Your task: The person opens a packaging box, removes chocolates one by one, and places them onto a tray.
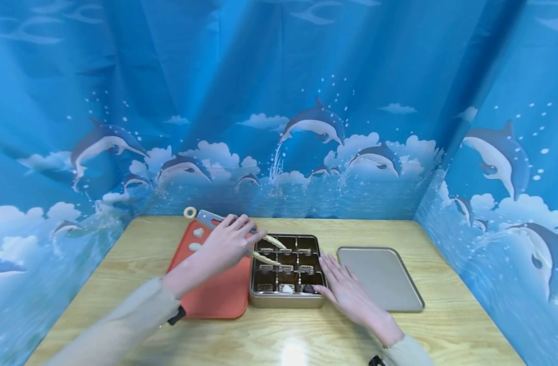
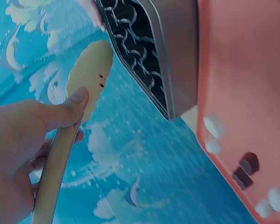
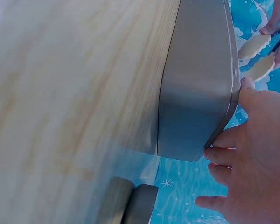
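My left hand [image 1: 228, 241] grips a pair of tongs [image 2: 56, 163] with pale, scalloped tips, its thumb pressed along one arm. The two tips stand apart above a metal box [image 1: 285, 301] with a dark divided insert, and nothing shows between them. In the box's front row, a white piece [image 1: 286, 288] sits in the middle compartment and a dark piece [image 1: 309, 288] in the right one. My right hand [image 1: 347, 295] rests against the box's right side with fingers extended, its thumb at the front corner of the rim.
Left of the box lies a red tray [image 1: 219, 295], carrying white pieces [image 2: 214, 125] and dark brown pieces [image 2: 248, 163]. A flat metal lid [image 1: 379, 279] lies to the right on the wooden table [image 1: 206, 340]. A blue dolphin curtain [image 1: 242, 66] surrounds the back and sides.
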### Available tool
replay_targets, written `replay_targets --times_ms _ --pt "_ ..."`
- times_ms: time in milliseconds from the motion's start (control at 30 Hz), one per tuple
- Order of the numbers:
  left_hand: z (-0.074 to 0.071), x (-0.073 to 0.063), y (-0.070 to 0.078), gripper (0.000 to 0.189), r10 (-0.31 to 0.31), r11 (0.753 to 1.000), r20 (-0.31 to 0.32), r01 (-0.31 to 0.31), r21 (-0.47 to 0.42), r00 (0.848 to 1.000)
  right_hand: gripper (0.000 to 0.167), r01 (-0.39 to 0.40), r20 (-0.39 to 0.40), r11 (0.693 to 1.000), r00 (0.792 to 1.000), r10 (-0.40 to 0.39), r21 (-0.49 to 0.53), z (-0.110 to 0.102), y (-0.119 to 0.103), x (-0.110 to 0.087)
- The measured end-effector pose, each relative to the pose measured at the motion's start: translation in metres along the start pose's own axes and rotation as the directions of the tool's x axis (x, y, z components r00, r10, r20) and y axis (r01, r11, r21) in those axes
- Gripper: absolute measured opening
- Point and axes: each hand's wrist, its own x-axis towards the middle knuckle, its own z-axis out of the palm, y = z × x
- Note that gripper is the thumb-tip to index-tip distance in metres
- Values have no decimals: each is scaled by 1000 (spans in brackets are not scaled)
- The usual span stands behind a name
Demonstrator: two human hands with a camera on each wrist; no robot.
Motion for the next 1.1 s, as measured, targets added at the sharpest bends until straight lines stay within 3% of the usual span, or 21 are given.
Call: replay_targets --times_ms 167,367,533,700,933,1033,1100 --pt "-2 16 15 55 94 995 34 -95 24 995 75 -3 16 1000 1000 3 6 -1 0 1" --pt "-3 29 31 48 214 969 82 -222 111 973 74 -4 17 1000 1000 4 0 -2 -1 0" --pt "-5 40 42 39 289 929 148 -315 195 946 73 -8 15 1000 1000 8 7 -2 -1 1" --pt "-6 50 55 38 354 867 215 -406 289 910 73 -9 19 1000 1000 9 12 -2 -1 2" --pt "-7 57 70 39 417 794 307 -507 336 856 74 -8 19 1000 1000 8 -16 -2 -1 1" --pt "-5 58 74 38 421 782 325 -521 344 847 74 -7 19 1000 1000 7 -19 -1 -1 2" --pt "-2 57 75 38 411 786 329 -513 346 850 74 -7 26 1000 1000 8 -15 -1 -1 2"
